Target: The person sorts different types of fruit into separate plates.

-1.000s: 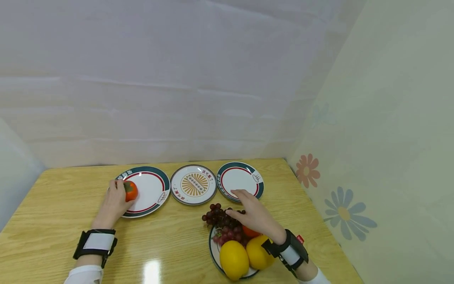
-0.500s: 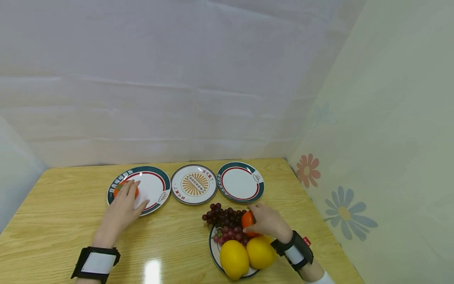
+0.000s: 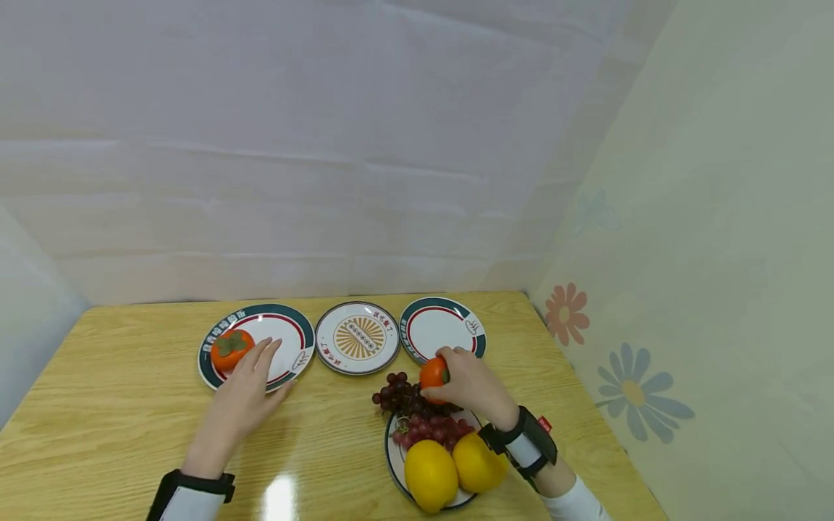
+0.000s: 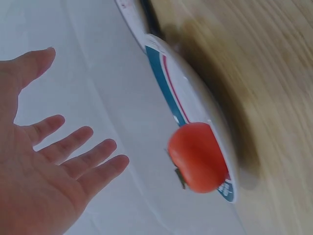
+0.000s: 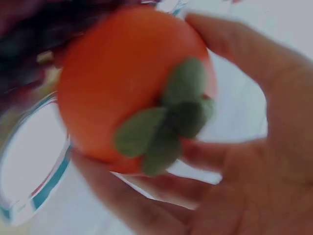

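My right hand [image 3: 474, 385] grips an orange persimmon [image 5: 127, 83] between thumb and fingers, its green calyx facing the palm in the right wrist view. In the head view it is over the dark grapes at the fruit plate's far edge. Another persimmon [image 3: 232, 350] lies on the left side of the large green-rimmed plate [image 3: 287, 333]. My left hand [image 3: 245, 394] holds nothing; its fingers are extended and spread over that plate's near right edge. In the left wrist view the second persimmon [image 4: 198, 156] sits apart from those fingers.
Two yellow fruits [image 3: 431, 476] and reddish grapes [image 3: 433, 430] lie on the fruit plate [image 3: 394, 463], with dark grapes [image 3: 399, 395] at its far edge. A sunburst-patterned plate [image 3: 357, 338] and a smaller green-rimmed plate [image 3: 443, 329] stand along the back. A wall borders the table's right side.
My left hand has let go of the left persimmon and drawn back to the right. My right hand has taken the other persimmon from the fruit plate and lifted it leftward.
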Demonstrator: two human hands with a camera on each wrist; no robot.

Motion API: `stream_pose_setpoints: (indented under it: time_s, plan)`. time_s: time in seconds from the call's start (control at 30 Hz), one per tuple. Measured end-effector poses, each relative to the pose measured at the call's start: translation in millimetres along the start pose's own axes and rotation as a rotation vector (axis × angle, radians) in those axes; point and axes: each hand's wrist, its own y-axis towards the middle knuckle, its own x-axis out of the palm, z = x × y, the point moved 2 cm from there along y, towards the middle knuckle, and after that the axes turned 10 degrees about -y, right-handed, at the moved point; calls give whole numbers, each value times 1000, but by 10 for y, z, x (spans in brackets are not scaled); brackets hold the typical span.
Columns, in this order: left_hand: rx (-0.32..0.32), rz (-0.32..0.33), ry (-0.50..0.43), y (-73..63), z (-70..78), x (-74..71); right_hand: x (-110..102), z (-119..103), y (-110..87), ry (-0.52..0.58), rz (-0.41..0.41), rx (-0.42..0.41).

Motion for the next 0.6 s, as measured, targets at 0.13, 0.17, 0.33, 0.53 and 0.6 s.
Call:
stream_pose_setpoints:
  time_s: [0.13, 0.17, 0.33, 0.53, 0.6]
  plan:
    - [62, 36, -12, -3, 166, -9, -133, -376, 146, 129, 38, -81]
    - [87, 50, -16, -4, 218, -9, -145, -469, 176, 163, 36, -109]
    - [222, 75, -44, -16, 495, 2, -106, -861, 260, 270, 4, -208]
    - [318, 21, -111, -22, 705, 86, 10, -1084, 240, 282, 13, -233]
    - [354, 28, -134, -13, 746, 126, 37, -1102, 222, 263, 27, -230]
